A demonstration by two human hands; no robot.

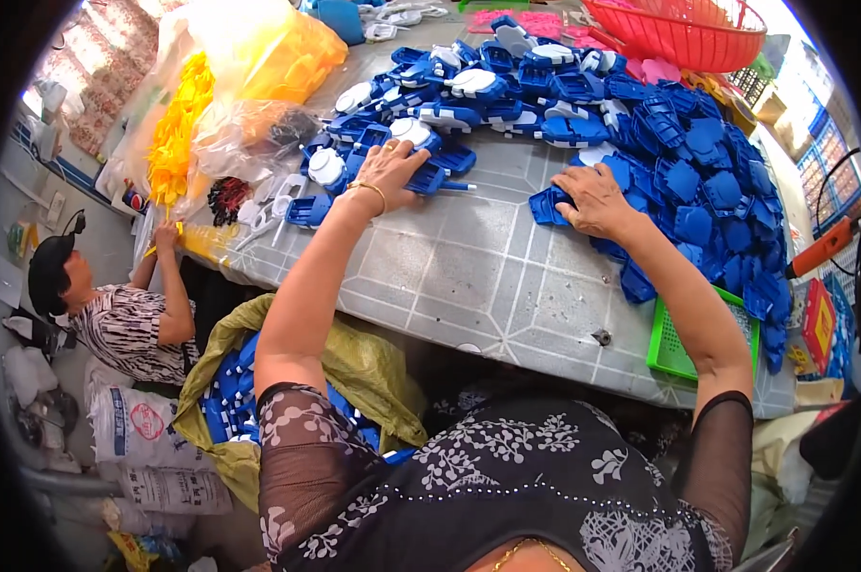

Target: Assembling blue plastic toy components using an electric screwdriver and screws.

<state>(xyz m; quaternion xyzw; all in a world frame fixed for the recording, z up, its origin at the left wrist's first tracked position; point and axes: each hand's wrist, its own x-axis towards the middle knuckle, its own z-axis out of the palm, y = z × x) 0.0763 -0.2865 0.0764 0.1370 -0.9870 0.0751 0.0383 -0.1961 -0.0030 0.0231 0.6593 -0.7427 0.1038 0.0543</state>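
Reaching both hands across the table (468,276) into the heap of blue plastic parts (697,162).

Left hand (389,172): palm down, fingers spread and curled over blue-and-white assembled pieces (411,133) near the table's left edge. It presses on or grips one blue piece under the fingertips; whether it is really clamped I cannot tell. A thin bangle (368,189) sits on that wrist.

Right hand (592,198): palm down, fingers loosely bent, thumb side touching a flat blue shell (548,205) at the inner fringe of the heap. Looks like resting contact, not a closed grip.

Key relation: the loose blue shell lies just left of the right hand's fingers, touching them, long axis roughly along the table's near-far line. The right hand is clearly the nearer one; the left is well apart, over the other cluster.

Counts:
- hands of the wearer: two
- blue parts: too many to count, one continuous band from the left edge round the far side to the right edge
- red basket (688,33): one, far right corner
- green tray (673,348): one, at the near right edge, partly under blue parts
- yellow parts in clear bags (178,133): one bundle, off the left edge
- another person (116,315): one, below the left edge, hand up at the table
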